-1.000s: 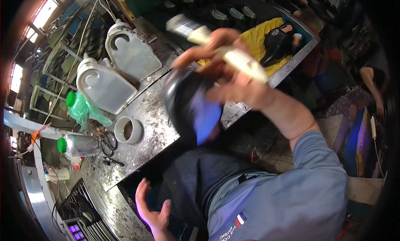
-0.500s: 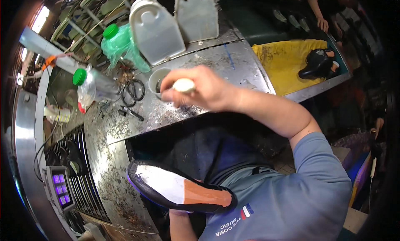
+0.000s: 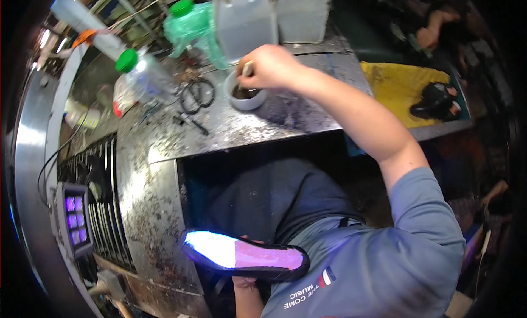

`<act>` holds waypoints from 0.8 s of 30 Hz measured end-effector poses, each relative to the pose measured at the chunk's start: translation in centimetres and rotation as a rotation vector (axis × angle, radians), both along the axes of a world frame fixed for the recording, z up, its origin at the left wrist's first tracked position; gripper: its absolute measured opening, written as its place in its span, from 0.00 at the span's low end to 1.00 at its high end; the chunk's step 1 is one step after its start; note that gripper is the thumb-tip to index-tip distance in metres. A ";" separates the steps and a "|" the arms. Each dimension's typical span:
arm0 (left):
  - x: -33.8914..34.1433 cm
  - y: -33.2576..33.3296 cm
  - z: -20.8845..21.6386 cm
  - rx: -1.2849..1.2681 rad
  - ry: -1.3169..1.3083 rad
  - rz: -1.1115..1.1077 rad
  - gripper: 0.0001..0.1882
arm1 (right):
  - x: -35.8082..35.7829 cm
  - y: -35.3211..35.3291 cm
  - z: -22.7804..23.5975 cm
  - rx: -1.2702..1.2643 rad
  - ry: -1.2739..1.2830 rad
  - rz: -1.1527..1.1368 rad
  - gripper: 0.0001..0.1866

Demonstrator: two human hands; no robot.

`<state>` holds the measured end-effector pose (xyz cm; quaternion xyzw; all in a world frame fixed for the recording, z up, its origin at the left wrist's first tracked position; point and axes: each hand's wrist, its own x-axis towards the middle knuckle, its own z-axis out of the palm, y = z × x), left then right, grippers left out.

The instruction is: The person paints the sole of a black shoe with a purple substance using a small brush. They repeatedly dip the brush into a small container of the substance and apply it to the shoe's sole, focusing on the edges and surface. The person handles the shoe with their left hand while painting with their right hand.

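My left hand [image 3: 245,282] is mostly hidden beneath a black shoe [image 3: 285,273], holding it bottom up. Fingertips show at its far edge. The shoe's underside is white at the toe, glowing blue-white, and pinkish toward the heel. Over the worktop my right hand [image 3: 270,67] grips a pale-handled brush [image 3: 248,69], pointing down into a small white bowl [image 3: 250,103]. Dark stuff lies inside the bowl, and the brush's lower end cannot be made out. Left of the bowl are black-handled scissors [image 3: 197,95] and a black marker [image 3: 194,123].
Behind the bowl stand translucent plastic containers [image 3: 246,27] and a green-capped bottle in a green bag [image 3: 189,28]. Another green-capped bottle [image 3: 147,76] is at left. A purple-lit lamp [image 3: 75,220] faces the shoe. At right, a yellow-lined tray [image 3: 392,93] holds a black shoe [image 3: 433,101]. Another person's hand [image 3: 427,38] shows beyond.
My right hand has brought the brush down into the bowl. The shoe in my left hand has tilted and dropped lower, its underside now lit blue-purple. The view has shifted.
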<state>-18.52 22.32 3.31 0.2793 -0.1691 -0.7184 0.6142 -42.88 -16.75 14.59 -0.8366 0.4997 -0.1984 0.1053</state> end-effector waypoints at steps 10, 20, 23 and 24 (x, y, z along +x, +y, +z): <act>2.3 1.4 -1.2 -0.071 -0.240 0.058 0.54 | -2.4 2.5 1.2 0.050 -0.225 0.060 0.08; 3.2 -0.4 4.8 -0.285 -0.999 0.116 0.48 | -3.5 2.8 1.3 0.068 -0.249 0.033 0.11; 1.0 -2.9 12.1 -0.121 -1.432 0.085 0.39 | -3.3 4.4 0.6 0.042 -0.638 0.130 0.12; 1.5 -3.3 11.5 -0.240 -1.569 0.197 0.35 | -3.0 5.2 0.9 0.047 -0.674 0.171 0.13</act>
